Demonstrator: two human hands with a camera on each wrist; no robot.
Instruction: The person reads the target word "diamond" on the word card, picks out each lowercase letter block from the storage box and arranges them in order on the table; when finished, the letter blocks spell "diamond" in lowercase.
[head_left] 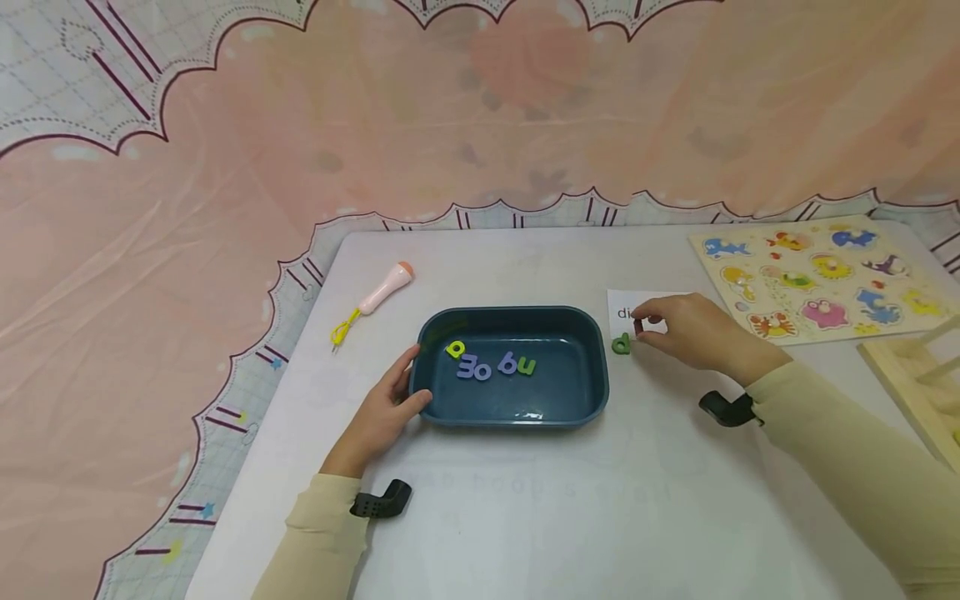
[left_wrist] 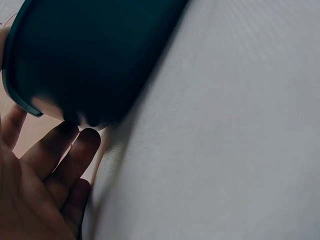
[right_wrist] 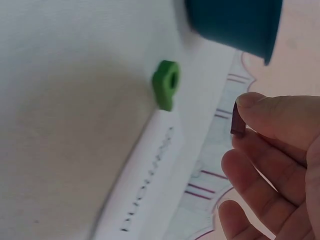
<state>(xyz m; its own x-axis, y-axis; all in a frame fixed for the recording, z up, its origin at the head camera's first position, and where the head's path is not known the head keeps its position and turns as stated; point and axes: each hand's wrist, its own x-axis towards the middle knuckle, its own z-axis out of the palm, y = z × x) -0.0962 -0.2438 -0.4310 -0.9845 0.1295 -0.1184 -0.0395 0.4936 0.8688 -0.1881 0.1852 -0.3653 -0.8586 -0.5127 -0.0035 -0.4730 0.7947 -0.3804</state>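
Observation:
My left hand [head_left: 378,421] holds the left end of a dark teal tray [head_left: 517,311], thumb at the rim and fingers along the outer wall. Several small plastic letters lie inside, among them a yellow one [head_left: 455,350], a purple ring-shaped one [head_left: 482,372] and a green one [head_left: 527,367]. Right of the tray, my right hand [head_left: 693,337] pinches a short, dark purple bar-shaped piece [right_wrist: 238,120] between thumb and index finger, above a white word card [head_left: 617,302]. A green letter d [head_left: 621,343] lies at the card's near left corner. My hand covers most of the printed word.
Back left on the white table [head_left: 480,517] lies a pink-handled tool [head_left: 384,288] with a yellow looped end. A sea-animal puzzle board [head_left: 798,283] occupies the back right, with a wooden rack [head_left: 900,383] in front of it. A patterned peach curtain [head_left: 420,117] hangs behind.

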